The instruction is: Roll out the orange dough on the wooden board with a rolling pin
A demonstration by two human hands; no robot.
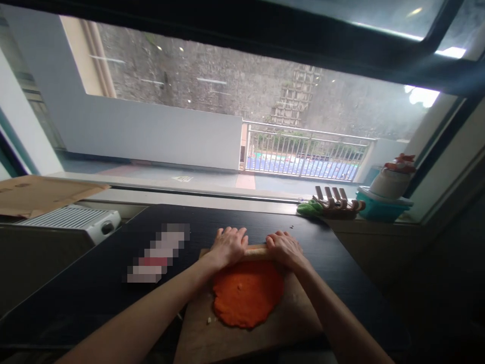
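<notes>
A wooden rolling pin (pixel 258 252) lies crosswise at the far edge of a flat, roundish sheet of orange dough (pixel 248 298). My left hand (pixel 230 244) is closed over the pin's left end. Over its right end my right hand (pixel 285 247) is closed in the same way. Both hands hide the ends of the pin. Under the dough is a wooden board (pixel 299 323), and a small pale crumb (pixel 208 320) sits on it left of the dough. The dough has an uneven edge and a small bump near its middle.
The board rests on a black table (pixel 151 313). A blurred-out object (pixel 157 258) lies to the left. Along the window sill at right stand a brown rack (pixel 337 202), a green cloth (pixel 308 208) and a teal box (pixel 382 205). A white heater (pixel 87 225) and cardboard (pixel 45 193) are at left.
</notes>
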